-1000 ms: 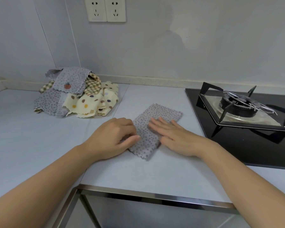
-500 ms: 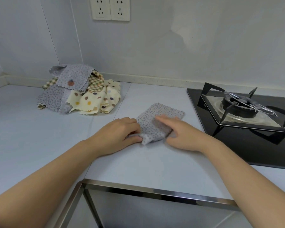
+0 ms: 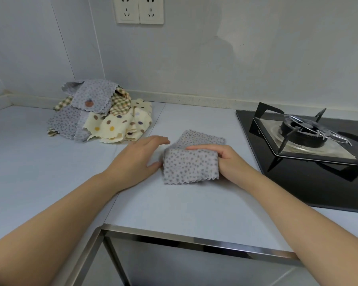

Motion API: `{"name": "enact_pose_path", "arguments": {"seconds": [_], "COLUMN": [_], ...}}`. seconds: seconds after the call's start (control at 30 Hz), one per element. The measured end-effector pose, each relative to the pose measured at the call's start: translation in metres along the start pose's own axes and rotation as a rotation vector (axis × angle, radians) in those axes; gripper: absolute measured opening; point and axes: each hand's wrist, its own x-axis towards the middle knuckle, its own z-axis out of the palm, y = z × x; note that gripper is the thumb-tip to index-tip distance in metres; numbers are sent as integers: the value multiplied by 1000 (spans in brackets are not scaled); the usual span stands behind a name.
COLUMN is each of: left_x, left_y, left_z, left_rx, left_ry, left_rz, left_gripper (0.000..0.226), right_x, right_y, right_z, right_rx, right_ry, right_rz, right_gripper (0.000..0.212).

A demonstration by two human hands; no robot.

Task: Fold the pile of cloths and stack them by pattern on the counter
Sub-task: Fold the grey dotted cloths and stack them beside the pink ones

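A grey dotted cloth (image 3: pixel 191 165) lies mid-counter, its near half lifted and doubled back. My right hand (image 3: pixel 225 159) grips its right edge, fingers curled over the fold's top and thumb tucked under. My left hand (image 3: pixel 139 159) rests flat on the counter (image 3: pixel 174 203) just left of the cloth, fingers straight, thumb touching the cloth's left edge. At the back left sits the loose pile of cloths (image 3: pixel 99 116): grey dotted ones, cream ones with coloured dots, and a green-and-tan checked one.
A black gas hob (image 3: pixel 310 141) with a metal pan stand fills the right side, close to the cloth. The counter's steel front edge (image 3: pixel 194 242) runs below my forearms. Two wall sockets (image 3: pixel 140 9) are on the back wall.
The flat folded cloth has been picked up at its near end and folded over by my right hand. My left hand let go and slid to the left of it.
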Motion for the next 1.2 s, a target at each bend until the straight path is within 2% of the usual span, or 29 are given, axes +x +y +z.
{"name": "enact_pose_path", "arguments": {"seconds": [0.1, 0.2, 0.27, 0.33, 0.5, 0.77, 0.83, 0.9, 1.0, 1.03, 1.1, 1.13, 1.2], "left_x": [4, 4, 7, 11, 18, 22, 23, 20, 13, 12, 12, 12, 12], "left_y": [12, 25, 34, 41, 42, 44, 47, 52, 57, 58, 59, 58, 60], "left_z": [6, -1, -4, -6, -7, 0, -1, -2, 2, 3, 4, 5, 8], "left_rx": [-90, -414, -630, -705, -681, -557, -508, -359, 163, 254, 228, 188, 164], "left_ry": [45, 91, 107, 80, -84, -92, -101, -97, -13, 51, 108, 83, -34], "left_rz": [21, -95, -280, -435, -733, -818, -830, -793, -546, -453, -227, -105, 67], "left_gripper": [49, 11, 28, 43, 35, 17, 8, 17, 29, 29, 24, 23, 35], "right_x": [0, 3, 4, 5, 7, 8, 8, 9, 10, 11, 11, 10, 9], "right_y": [-2, -3, -4, -2, 3, 4, 4, 4, 4, 3, 3, 3, 2], "right_z": [0, 0, -2, -4, 0, 9, 9, 9, 10, 11, 11, 11, 8], "right_rx": [68, 110, 194, 166, -140, -637, -708, -740, -765, -772, -780, -777, -763], "right_ry": [-9, 108, 197, 243, 333, 395, 393, 389, 383, 379, 375, 377, 378], "right_rz": [-8, 34, 150, 229, 235, 219, 241, 253, 251, 250, 246, 247, 254], "right_gripper": [35, 29, 32, 32, 32, 5, 10, 16, 21, 22, 22, 22, 20]}}
